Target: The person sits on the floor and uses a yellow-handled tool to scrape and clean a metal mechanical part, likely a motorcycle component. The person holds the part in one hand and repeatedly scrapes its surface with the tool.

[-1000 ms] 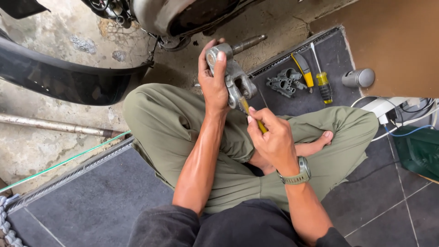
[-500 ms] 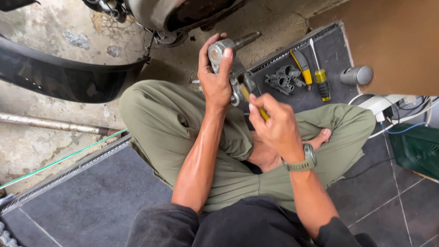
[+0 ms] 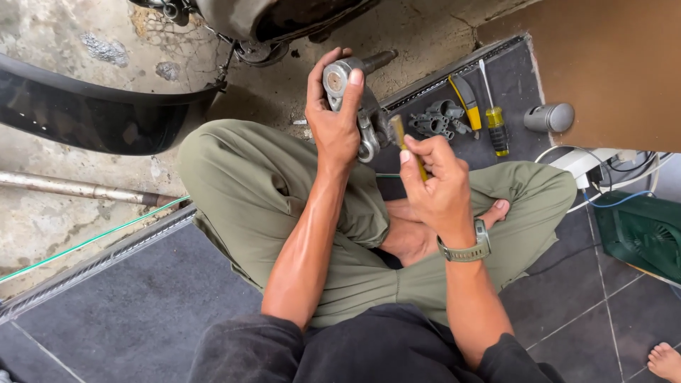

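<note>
Left hand [image 3: 335, 117] grips metal bracket [image 3: 358, 106]; right hand [image 3: 434, 181] pinches yellow-handled tool [image 3: 406, 142].

We hold a grey metal bracket [image 3: 358, 106], greasy and worn, upright above our knees, a round boss at its top. Beside it we pinch a yellow-handled tool [image 3: 410, 152], tilted, its tip near the bracket's lower end.
</note>
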